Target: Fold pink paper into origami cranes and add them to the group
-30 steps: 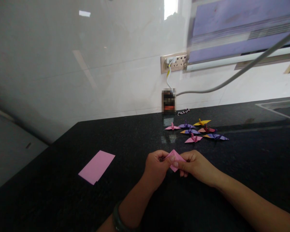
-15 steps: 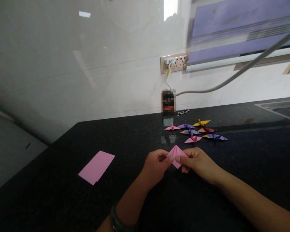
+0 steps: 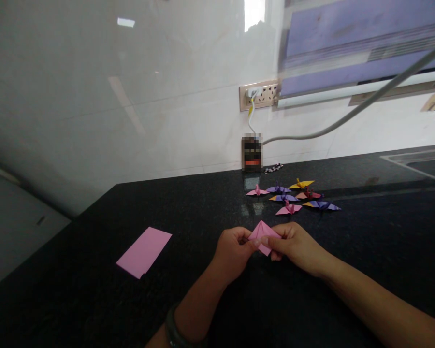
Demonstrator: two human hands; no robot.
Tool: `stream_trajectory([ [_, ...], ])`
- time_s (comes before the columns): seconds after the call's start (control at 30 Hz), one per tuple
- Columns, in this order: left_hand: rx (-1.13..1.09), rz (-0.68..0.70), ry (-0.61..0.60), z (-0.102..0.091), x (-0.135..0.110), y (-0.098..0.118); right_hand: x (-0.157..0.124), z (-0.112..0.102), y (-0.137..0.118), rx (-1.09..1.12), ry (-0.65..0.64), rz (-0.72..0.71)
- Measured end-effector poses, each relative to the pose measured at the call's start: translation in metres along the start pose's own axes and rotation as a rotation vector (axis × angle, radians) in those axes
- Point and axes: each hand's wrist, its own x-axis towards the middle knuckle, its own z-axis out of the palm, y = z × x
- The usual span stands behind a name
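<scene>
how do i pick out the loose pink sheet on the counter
Start at the black counter by the white wall. Left of the left hand lies a pink sheet. It is flat and rectangular, unlike the folded pink piece the left and right hand hold, and the paper cranes behind.

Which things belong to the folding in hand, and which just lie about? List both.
In hand: folded pink paper, pinched between left hand and right hand.
Lying about: flat pink sheet at the left, paper cranes behind, plugged-in cable, all over the black counter.
</scene>
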Motion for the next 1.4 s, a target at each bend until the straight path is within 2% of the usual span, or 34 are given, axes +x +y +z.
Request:
stream_trajectory([
  [0.2, -0.054, -0.018, 0.002, 0.0005, 0.0006, -0.0014, -0.0005, -0.0002, 0.0021, -0.006, 0.002, 0.016],
  [0.47, -0.134, -0.035, -0.007, -0.0011, 0.0006, -0.0022, 0.0001, -0.0015, 0.0031, 0.074, -0.08, 0.001],
  [0.93, -0.126, -0.045, 0.019, -0.0012, 0.0005, -0.0037, -0.0008, -0.0006, 0.0022, 0.031, -0.028, 0.001],
  [1.23, -0.239, -0.084, -0.049, -0.0029, 0.0008, 0.0018, 0.0014, -0.0007, 0.0052, 0.009, -0.065, 0.004],
  [1.4, -0.255, -0.131, -0.036, -0.004, 0.0007, 0.0006, 0.0011, 0.0001, 0.0035, 0.004, -0.079, -0.018],
])
